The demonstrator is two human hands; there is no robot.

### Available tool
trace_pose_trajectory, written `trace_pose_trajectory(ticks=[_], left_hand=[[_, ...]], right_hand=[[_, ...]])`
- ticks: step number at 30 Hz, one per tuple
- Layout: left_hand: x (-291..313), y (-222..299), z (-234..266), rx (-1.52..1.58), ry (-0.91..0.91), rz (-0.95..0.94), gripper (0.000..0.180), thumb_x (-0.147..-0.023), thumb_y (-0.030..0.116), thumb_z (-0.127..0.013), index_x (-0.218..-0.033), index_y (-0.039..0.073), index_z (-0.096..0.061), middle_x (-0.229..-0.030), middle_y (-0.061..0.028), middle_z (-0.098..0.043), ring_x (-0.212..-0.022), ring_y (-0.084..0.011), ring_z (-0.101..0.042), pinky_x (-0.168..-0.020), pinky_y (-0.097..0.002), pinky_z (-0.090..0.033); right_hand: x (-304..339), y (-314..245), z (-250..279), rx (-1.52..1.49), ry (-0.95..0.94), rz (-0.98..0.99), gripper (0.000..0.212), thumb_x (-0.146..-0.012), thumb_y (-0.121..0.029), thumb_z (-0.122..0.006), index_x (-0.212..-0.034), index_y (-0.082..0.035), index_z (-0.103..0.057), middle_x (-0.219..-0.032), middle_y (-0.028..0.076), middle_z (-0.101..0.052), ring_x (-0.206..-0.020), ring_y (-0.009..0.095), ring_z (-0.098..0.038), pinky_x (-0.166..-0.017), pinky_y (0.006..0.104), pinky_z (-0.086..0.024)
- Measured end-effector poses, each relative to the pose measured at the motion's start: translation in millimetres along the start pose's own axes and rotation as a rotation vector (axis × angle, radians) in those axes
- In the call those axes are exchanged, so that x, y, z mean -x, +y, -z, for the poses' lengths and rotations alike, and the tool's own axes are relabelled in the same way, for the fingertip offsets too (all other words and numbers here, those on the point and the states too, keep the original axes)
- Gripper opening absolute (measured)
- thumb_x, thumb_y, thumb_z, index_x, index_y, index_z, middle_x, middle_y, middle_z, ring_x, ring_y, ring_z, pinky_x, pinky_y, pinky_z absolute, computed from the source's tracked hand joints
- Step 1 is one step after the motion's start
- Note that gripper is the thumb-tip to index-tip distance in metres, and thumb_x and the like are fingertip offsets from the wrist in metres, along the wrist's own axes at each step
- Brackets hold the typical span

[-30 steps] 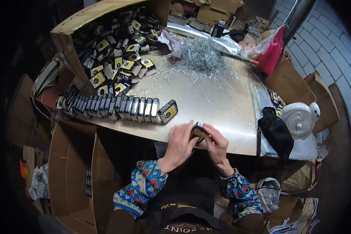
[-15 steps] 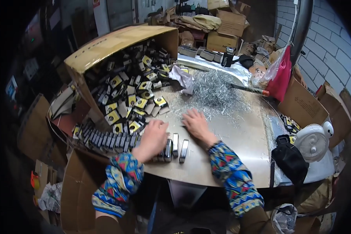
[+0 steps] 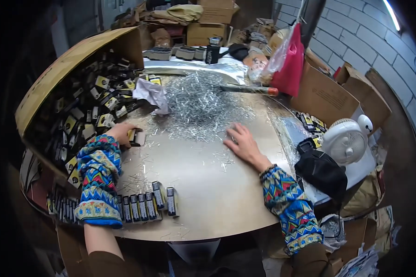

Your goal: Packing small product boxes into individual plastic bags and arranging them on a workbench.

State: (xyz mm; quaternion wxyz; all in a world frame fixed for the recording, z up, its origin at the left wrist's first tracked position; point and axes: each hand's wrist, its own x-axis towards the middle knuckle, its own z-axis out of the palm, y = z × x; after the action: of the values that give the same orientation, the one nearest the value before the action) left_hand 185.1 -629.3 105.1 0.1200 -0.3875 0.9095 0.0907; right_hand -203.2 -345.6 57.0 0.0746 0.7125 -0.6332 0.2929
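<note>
My left hand (image 3: 120, 134) reaches to the mouth of a big cardboard carton (image 3: 78, 50) at the left. Its fingers close on a small black and yellow box (image 3: 136, 137) with a plain cardboard flap on its right side. Many similar small boxes (image 3: 105, 121) lie heaped in the carton. My right hand (image 3: 244, 144) rests palm down on the tabletop, fingers apart and holding nothing. Just beyond it spreads a heap of thin silvery metal pins (image 3: 201, 101). Along the near left edge stands a row of small boxes (image 3: 141, 206), partly hidden by my left sleeve.
Crumpled pale paper (image 3: 151, 95) lies left of the pins. A long tool with a red-orange end (image 3: 270, 91) lies behind them. To the right are a white fan (image 3: 345, 142), a black bag (image 3: 321, 171), a pink bag (image 3: 291, 62) and a brown carton (image 3: 326, 94).
My left hand has moved from the row of boxes to the carton's mouth and gripped a small box. My right hand stays open near the pins. The view has swung rightward.
</note>
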Motion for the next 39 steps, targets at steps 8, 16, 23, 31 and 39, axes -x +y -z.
trace_pose_trajectory(ticks=[8,16,23,31,39], left_hand=[[45.3,60.2,42.7,0.047,0.156,0.111,0.060,-0.062,0.036,-0.078,-0.103,-0.005,-0.062,-0.102,-0.0267,-0.067,-0.097,-0.0403,-0.065,-0.085,-0.0418,-0.054],[101.1,121.1,81.9,-0.089,0.246,0.105,0.064,-0.066,0.031,-0.076,-0.108,-0.007,-0.047,-0.096,-0.0277,-0.064,-0.096,-0.0424,-0.062,-0.084,-0.0460,-0.051],[211.6,165.2,53.3,0.410,0.411,0.014,0.035,-0.089,0.028,-0.067,-0.104,-0.002,-0.056,-0.087,-0.0169,-0.066,-0.077,-0.0196,-0.064,-0.067,-0.0332,-0.049],[323.5,221.8,-83.3,1.846,0.306,0.277,0.030,-0.102,0.031,-0.048,-0.119,0.007,-0.056,-0.102,0.0018,-0.063,-0.089,-0.0085,-0.062,-0.074,-0.0241,-0.052],[360.4,261.5,-281.0,1.744,-0.024,0.600,0.029,-0.099,0.021,-0.051,-0.125,0.010,-0.053,-0.103,-0.0019,-0.060,-0.084,-0.0101,-0.060,-0.060,-0.0264,-0.050]], right_hand=[[48.6,-43.4,0.4,-0.005,-0.366,-0.053,0.056,-0.097,-0.043,-0.051,-0.142,-0.010,-0.044,-0.151,0.018,-0.034,-0.142,0.039,-0.026,-0.115,0.0515,-0.022],[16.8,-91.1,-39.0,-0.017,-0.357,0.110,0.060,-0.098,-0.047,-0.045,-0.144,-0.007,-0.039,-0.151,0.025,-0.031,-0.142,0.040,-0.025,-0.116,0.0504,-0.021],[54.4,-89.8,-8.4,0.060,-0.229,0.024,0.053,-0.098,-0.042,-0.048,-0.138,-0.007,-0.046,-0.146,0.022,-0.039,-0.137,0.038,-0.034,-0.112,0.0484,-0.029],[87.3,-101.7,10.3,-0.406,-0.191,-0.023,0.035,-0.093,-0.028,-0.061,-0.122,-0.007,-0.060,-0.134,0.017,-0.053,-0.128,0.036,-0.044,-0.105,0.0442,-0.038],[102.7,-155.0,-1.3,-0.109,-0.268,-0.022,0.047,-0.099,-0.030,-0.049,-0.138,-0.004,-0.047,-0.148,0.018,-0.040,-0.142,0.033,-0.031,-0.115,0.0465,-0.026]])
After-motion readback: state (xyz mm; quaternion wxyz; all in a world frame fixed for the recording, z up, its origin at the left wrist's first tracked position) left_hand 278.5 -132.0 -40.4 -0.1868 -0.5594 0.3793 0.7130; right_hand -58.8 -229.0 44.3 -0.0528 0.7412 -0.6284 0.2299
